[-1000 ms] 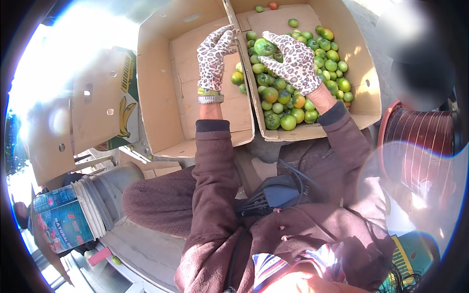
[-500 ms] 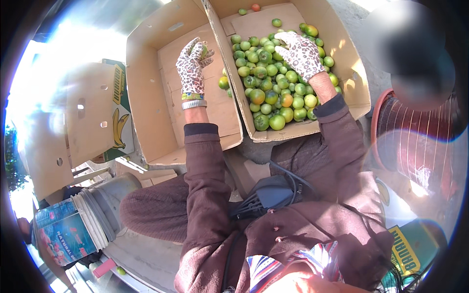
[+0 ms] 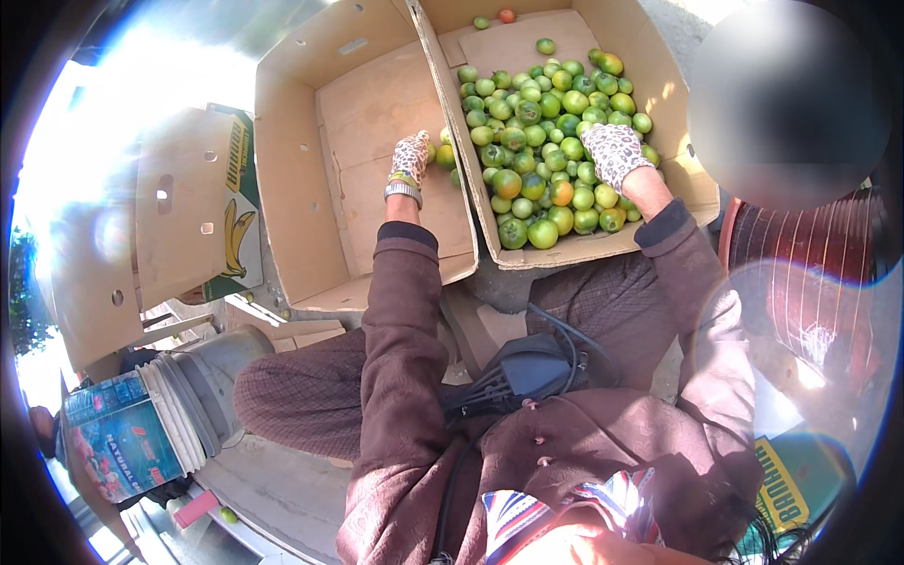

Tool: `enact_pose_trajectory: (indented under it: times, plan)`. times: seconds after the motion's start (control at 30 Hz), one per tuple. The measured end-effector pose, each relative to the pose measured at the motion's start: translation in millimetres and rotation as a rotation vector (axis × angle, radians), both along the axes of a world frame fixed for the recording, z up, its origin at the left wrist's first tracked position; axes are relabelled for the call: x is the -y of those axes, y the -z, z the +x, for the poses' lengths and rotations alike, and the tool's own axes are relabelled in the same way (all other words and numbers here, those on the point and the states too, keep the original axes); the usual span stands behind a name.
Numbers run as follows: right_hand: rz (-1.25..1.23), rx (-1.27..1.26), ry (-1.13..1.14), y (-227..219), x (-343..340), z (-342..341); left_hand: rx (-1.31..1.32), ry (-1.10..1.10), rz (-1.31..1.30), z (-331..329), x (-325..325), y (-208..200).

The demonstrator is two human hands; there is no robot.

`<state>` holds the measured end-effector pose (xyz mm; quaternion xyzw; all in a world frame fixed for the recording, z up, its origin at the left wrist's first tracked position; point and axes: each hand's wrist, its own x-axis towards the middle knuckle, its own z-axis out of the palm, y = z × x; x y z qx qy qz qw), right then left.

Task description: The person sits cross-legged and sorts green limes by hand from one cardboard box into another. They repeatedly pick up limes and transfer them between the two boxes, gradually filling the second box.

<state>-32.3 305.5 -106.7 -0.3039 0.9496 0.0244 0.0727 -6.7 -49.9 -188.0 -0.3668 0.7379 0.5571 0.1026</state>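
Note:
Both my hands wear white gloves with a dark leopard print. Inside the left cardboard box (image 3: 367, 122), my left hand (image 3: 411, 156) is low by the dividing wall, its fingers closed at a green tomato (image 3: 431, 152). An orange-green tomato (image 3: 445, 156) lies beside it against that wall. Over the right cardboard box (image 3: 692, 179), my right hand (image 3: 614, 153) presses down on the right part of a pile of mostly green tomatoes (image 3: 541, 132). Its fingers curl downward, and whatever they grip is hidden under the glove.
A red tomato (image 3: 507, 16) lies at the far end of the right box. A dark red ribbed container (image 3: 800, 254) stands at the right. At the left are a banana carton (image 3: 235, 235) and a bucket with a blue label (image 3: 122, 438). My crossed legs are close to the boxes.
My left hand has come down and rightward to the dividing wall with the green tomato. My right hand has drawn back toward me across the pile, its fingers curling in.

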Motion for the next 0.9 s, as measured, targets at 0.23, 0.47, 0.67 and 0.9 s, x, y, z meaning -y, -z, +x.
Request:
enact_pose_trajectory:
  times: [0.23,0.47,0.67,0.9]
  plan:
    - [0.059,-0.13,-0.205,3.1,11.5,10.0,-0.051,0.14,-0.069,4.6,28.2,7.5]
    - [0.012,-0.136,-0.204,7.1,12.5,6.1,-0.108,0.095,-0.262,0.1,41.0,27.3]
    - [-0.097,0.034,0.007,-18.7,6.5,-5.3,-0.542,-0.21,-0.448,-6.1,1.7,-54.5]
    - [-0.739,-0.046,0.087,-90.6,41.9,-8.9,-0.971,-0.022,0.105,3.1,-53.2,-164.9]
